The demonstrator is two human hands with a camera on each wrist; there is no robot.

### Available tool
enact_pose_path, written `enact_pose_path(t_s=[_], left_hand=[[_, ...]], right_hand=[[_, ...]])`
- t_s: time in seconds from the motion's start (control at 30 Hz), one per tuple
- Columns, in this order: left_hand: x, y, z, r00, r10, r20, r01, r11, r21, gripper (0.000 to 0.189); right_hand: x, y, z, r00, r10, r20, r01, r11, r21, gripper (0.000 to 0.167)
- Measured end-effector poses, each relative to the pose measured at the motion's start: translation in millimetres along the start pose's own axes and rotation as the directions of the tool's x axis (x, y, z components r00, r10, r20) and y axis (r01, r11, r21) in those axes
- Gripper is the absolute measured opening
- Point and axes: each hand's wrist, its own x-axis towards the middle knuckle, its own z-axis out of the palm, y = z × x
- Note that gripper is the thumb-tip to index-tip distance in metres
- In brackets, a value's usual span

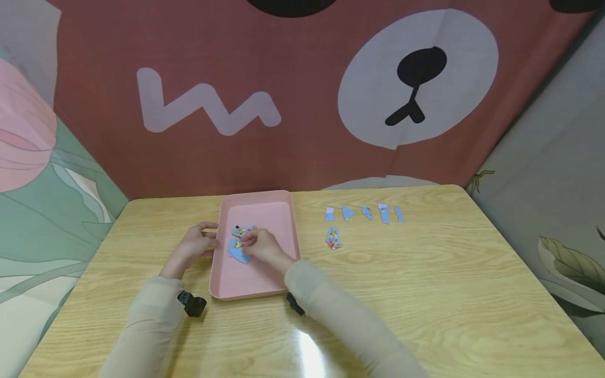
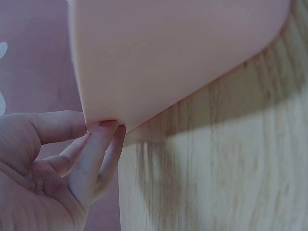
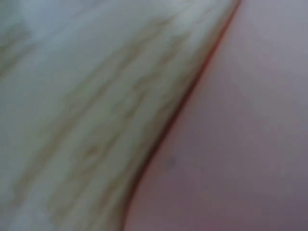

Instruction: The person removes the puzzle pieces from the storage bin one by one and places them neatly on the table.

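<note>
In the head view, a pink tray (image 1: 255,281) holds several thin, irregular puzzle pieces, light blue with colourful patterns. My right hand (image 1: 264,248) reaches over the tray's right side, its thumb and forefinger pinching a small patterned puzzle piece (image 1: 239,244). That piece is partly hidden by the fingertips. Below it lies a blue piece (image 1: 241,256), and just above it a multicoloured piece (image 1: 242,231). My left hand (image 1: 193,245) is at the tray's left side. In the left wrist view its slightly bent fingers (image 2: 91,163) touch the outer wall of the tray (image 2: 159,53).
Right of the tray, a row of small blue pieces (image 1: 384,213) lies along the back of the wooden table (image 1: 425,294). A multicoloured piece (image 1: 333,239) lies nearer. A brown printed cloth (image 1: 307,157) hangs behind. The right wrist view shows only blurred table and tray.
</note>
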Motion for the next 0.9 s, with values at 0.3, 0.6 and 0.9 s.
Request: enact_pose_path(t_s=[0.3,0.6,0.9], left_hand=[[-0.3,1.7,0.8,1.0,-0.013,-0.004,0.013,1.0,0.007,0.061],[0.7,0.6,1.0,1.0,-0.015,-0.006,0.016,1.0,0.019,0.06],[0.3,0.7,1.2,1.0,-0.013,-0.01,0.013,1.0,0.015,0.059]], right_hand=[[0.3,3,3,0.998,-0.053,0.026,0.057,0.98,-0.192,0.029],[0.2,3,9,0.991,-0.11,0.075,0.131,0.914,-0.384,0.03],[-2.5,-3,15,0.99,-0.104,0.1,0.14,0.854,-0.501,0.034]])
